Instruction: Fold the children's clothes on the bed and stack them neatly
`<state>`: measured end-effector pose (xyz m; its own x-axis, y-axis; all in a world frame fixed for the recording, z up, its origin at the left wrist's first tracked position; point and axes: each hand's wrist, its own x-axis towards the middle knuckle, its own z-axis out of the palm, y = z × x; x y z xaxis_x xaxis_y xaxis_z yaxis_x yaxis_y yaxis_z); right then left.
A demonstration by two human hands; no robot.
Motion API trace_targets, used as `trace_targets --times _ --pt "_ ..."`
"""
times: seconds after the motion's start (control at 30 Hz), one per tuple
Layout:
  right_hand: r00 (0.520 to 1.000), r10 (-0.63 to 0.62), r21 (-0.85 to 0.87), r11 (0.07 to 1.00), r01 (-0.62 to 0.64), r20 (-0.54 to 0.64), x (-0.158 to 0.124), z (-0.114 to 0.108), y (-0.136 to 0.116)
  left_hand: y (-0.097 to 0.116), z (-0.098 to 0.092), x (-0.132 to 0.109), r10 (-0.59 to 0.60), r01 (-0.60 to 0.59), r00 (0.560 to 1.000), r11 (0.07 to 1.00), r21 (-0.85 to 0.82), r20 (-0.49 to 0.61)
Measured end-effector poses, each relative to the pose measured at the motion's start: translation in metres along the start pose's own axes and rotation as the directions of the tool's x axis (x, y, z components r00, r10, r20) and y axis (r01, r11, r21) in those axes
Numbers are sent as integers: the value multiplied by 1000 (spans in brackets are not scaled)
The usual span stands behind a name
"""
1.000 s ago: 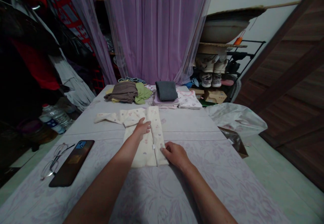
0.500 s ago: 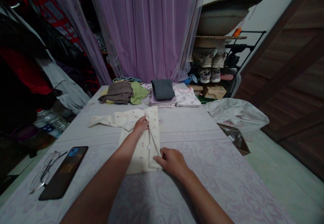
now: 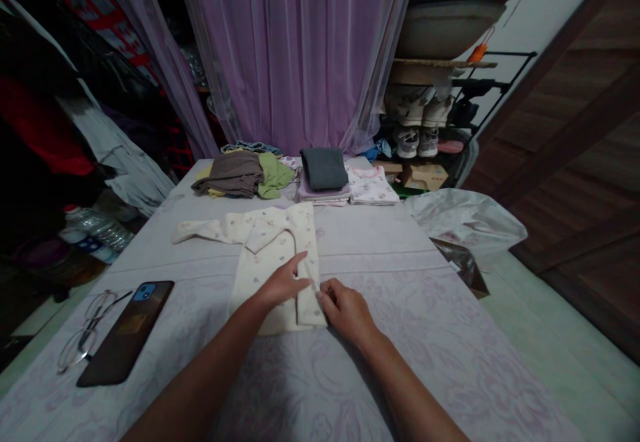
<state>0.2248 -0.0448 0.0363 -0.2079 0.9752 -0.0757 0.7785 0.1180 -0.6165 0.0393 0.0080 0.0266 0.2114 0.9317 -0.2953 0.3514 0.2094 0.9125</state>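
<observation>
A cream baby garment (image 3: 270, 245) with small prints lies on the bed sheet (image 3: 350, 375), its right side folded inward and one sleeve stretched out to the left. My left hand (image 3: 283, 283) rests flat on the lower part of the garment, fingers stretched out. My right hand (image 3: 345, 309) pinches the folded right edge of the garment near its bottom corner, fingers curled.
A phone (image 3: 127, 332) and glasses (image 3: 80, 342) lie at the left. Loose clothes (image 3: 243, 175) and folded stacks (image 3: 325, 175) sit at the far end. A plastic bag (image 3: 463, 219) lies at the right edge, a water bottle (image 3: 93, 232) at the left, a shoe rack (image 3: 430, 135) behind.
My left hand slid down the garment from near the collar toward me. My right hand stayed at the lower right edge. The camera shifted slightly.
</observation>
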Motion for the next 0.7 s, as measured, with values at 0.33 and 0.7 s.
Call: trace_targets --times 0.33,0.7 --pt "997 67 -68 996 -63 47 -6 -3 -17 -5 -15 -16 107 -89 994 940 330 -38" --pt "991 -15 124 992 -1 129 -6 1 -6 -30 -11 -11 160 -157 987 983 99 -17"
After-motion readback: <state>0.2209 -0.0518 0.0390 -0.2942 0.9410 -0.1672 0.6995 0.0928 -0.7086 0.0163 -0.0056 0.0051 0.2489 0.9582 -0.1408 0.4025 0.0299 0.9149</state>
